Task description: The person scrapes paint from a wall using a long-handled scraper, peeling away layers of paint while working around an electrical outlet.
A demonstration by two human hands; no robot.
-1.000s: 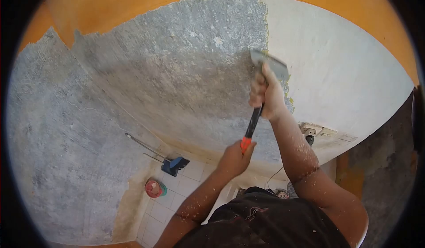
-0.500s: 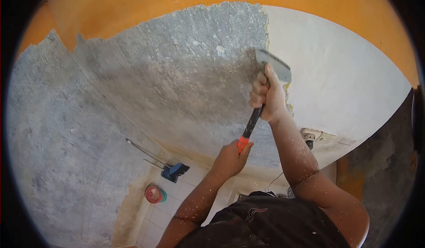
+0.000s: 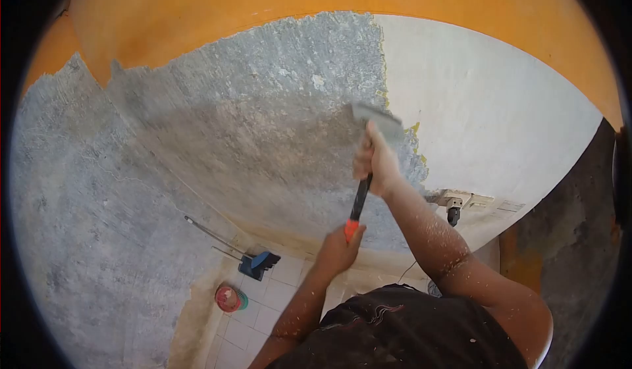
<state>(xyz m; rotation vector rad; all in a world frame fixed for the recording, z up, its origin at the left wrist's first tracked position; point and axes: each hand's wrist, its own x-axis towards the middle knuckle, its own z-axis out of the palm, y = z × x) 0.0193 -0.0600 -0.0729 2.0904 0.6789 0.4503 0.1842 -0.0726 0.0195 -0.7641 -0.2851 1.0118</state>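
Both hands are closed around a long-handled wall scraper [image 3: 360, 198] with a black shaft, an orange-red end and a wide grey blade. My right hand [image 3: 378, 161] grips it high up, just under the blade, with the thumb stretched along it. Lower down, my left hand [image 3: 340, 249] wraps the orange-red end. The blade is blurred and lies over the ragged border between bare grey plaster [image 3: 263, 112] and a white painted layer [image 3: 474, 99]. Pale flakes speckle both forearms.
An electrical socket with a black plug [image 3: 453, 214] sits low on the white wall to the right. On the tiled floor [image 3: 286, 273] stand a blue dustpan and brush [image 3: 260, 263] and a red-and-green bucket [image 3: 230, 298]. Orange paint [image 3: 263, 0] covers the upper wall.
Both hands and the scraper have moved down and to the left in view. The blade has come down from the white edge, and more of that ragged edge shows. The grip is unchanged.
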